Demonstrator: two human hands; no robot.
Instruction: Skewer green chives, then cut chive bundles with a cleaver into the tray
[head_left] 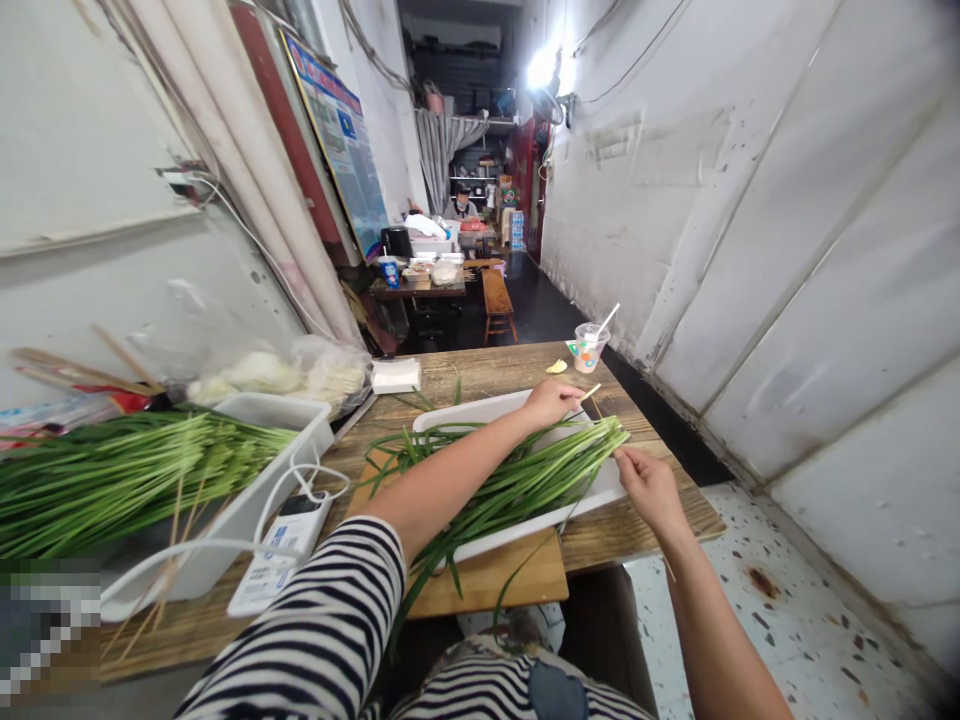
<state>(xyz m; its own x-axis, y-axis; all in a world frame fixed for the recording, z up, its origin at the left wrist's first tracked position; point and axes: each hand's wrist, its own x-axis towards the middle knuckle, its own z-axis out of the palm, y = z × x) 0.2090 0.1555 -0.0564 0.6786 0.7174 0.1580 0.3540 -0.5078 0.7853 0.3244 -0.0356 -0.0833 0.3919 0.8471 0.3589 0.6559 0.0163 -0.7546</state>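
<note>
Green garlic chives [517,480] lie across a white plastic tray [604,487] in front of a worker in striped sleeves, their long axis slanting so that the pale cut ends point right and away from the body while the dark leaves trail left and toward it, some spilling over the near rim. The left hand [553,403] pinches a pale stalk [591,393] above the tray's far side. The right hand [651,485] sits at the cut ends, fingers drawn close together; whether they grip anything cannot be told. The tray rests partly on a cutting board [517,580] that juts past the table's near edge. Bare wood on the table [622,400] leaves room to the right, where a plastic cup [589,350] with coloured dots stands near the far corner; a second tray [319,430] of greens and a power strip [277,550] crowd the left. Print on the strip and a blue wall poster [337,140] is illegible.
</note>
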